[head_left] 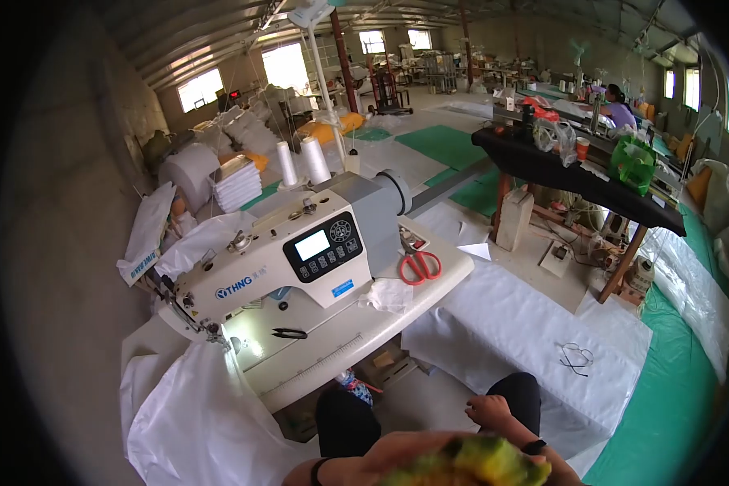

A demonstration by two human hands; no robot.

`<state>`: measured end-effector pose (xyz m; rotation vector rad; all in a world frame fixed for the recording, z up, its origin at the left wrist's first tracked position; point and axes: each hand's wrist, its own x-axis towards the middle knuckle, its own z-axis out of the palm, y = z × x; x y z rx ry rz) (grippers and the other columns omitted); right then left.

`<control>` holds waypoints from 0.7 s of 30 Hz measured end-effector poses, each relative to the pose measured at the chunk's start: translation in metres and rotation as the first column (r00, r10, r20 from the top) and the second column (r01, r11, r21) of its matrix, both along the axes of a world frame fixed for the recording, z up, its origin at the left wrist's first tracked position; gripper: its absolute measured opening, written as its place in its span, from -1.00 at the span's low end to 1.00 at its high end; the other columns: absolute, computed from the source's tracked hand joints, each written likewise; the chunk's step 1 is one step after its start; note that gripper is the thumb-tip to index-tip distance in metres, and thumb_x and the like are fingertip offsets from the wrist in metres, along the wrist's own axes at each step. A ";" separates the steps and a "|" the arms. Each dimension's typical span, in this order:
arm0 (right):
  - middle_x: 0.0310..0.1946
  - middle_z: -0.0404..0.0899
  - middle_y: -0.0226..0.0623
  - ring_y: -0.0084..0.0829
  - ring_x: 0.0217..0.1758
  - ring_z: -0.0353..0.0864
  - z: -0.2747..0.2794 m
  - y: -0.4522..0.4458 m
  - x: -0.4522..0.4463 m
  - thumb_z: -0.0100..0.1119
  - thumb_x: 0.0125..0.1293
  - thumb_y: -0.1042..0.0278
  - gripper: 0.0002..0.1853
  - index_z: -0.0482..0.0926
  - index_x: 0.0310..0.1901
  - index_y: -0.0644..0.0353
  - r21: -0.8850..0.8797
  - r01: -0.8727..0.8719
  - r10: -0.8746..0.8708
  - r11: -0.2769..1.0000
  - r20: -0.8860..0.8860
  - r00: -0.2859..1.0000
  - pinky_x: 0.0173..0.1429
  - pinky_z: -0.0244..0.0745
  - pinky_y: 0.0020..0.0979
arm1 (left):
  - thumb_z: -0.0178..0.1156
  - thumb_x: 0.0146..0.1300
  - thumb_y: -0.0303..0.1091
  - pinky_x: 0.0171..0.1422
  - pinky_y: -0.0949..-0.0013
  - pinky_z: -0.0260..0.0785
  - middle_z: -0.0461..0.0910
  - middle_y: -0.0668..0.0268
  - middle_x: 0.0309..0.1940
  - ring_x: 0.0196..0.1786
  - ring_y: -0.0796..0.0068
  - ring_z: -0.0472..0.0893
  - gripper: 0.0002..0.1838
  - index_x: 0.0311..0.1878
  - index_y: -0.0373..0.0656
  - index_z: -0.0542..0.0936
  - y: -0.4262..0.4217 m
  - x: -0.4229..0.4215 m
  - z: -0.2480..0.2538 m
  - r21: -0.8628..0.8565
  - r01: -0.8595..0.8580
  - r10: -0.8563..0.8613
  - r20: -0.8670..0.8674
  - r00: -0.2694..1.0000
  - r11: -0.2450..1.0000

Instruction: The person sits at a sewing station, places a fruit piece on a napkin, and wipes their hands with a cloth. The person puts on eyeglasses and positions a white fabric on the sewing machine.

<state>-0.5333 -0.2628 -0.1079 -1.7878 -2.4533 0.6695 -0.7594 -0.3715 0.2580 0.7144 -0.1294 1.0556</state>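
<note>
My left hand comes in low and close to the camera, closed on a blurred yellow-and-green piece of what looks like melon. Its fingers are partly hidden behind that piece. At my knee rests my right hand, its fingers curled in with nothing visible in them. In front of me stands a white sewing machine with a lit screen and a lit needle area. White fabric lies at the needle and hangs over the table's left side. Black thread snips and red-handled scissors lie on the machine table.
Two white thread cones stand behind the machine. To my right, white sheeting bears a pair of glasses. A dark-covered bench holds a green bag. Farther back sits a person in purple.
</note>
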 end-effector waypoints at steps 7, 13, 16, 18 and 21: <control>-0.17 0.66 -0.24 -0.21 -0.04 0.62 0.001 0.000 0.005 0.10 0.18 0.03 -0.67 0.64 -0.12 0.01 -0.065 -0.080 0.080 0.995 0.001 0.997 0.09 0.42 -0.18 | 0.39 0.09 -0.22 0.39 0.19 0.22 0.38 -0.07 0.21 0.27 0.21 0.42 -0.15 0.34 -0.41 0.19 0.038 -0.031 -0.060 -0.307 0.368 -0.273 0.311 0.911 0.878; -0.22 0.69 -0.36 -0.28 -0.04 0.64 -0.008 0.003 0.000 0.08 0.19 -0.04 -0.62 0.63 -0.05 -0.06 -0.032 0.010 -0.009 0.999 0.042 0.999 0.09 0.45 -0.22 | 0.06 0.16 0.34 0.36 -0.23 0.02 0.44 -0.02 0.16 0.19 0.02 0.45 -0.09 0.37 -0.18 0.21 0.071 -0.028 -0.108 0.078 -0.204 0.214 -0.157 0.964 0.976; -0.20 0.69 -0.40 -0.29 -0.03 0.63 -0.009 0.003 0.000 0.06 0.22 -0.04 -0.63 0.63 -0.05 -0.07 -0.057 0.017 -0.013 0.998 0.064 0.998 0.09 0.45 -0.23 | 0.05 0.24 0.20 0.40 -0.20 0.11 0.43 -0.04 0.18 0.21 -0.06 0.44 -0.22 0.25 -0.33 0.35 0.087 -0.054 -0.179 -0.031 -0.138 0.134 -0.093 0.987 0.990; -0.20 0.69 -0.41 -0.30 -0.03 0.63 -0.008 0.004 -0.002 0.06 0.22 -0.05 -0.62 0.63 -0.04 -0.07 -0.054 0.009 -0.006 0.998 0.063 0.998 0.09 0.44 -0.23 | 0.02 0.25 0.22 0.38 -0.22 0.12 0.46 -0.04 0.15 0.18 -0.08 0.46 -0.23 0.23 -0.34 0.37 0.094 -0.067 -0.211 -0.031 -0.108 0.105 -0.086 0.991 0.994; -0.22 0.68 -0.33 -0.26 -0.05 0.64 -0.006 0.001 -0.001 0.06 0.20 -0.01 -0.65 0.63 -0.08 -0.05 -0.042 0.008 -0.006 0.999 0.036 0.999 0.08 0.44 -0.21 | -0.04 0.27 0.22 0.34 -0.24 0.15 0.49 -0.06 0.10 0.12 -0.11 0.49 -0.25 0.18 -0.36 0.41 0.094 -0.077 -0.241 -0.064 -0.064 0.061 -0.045 0.997 0.996</control>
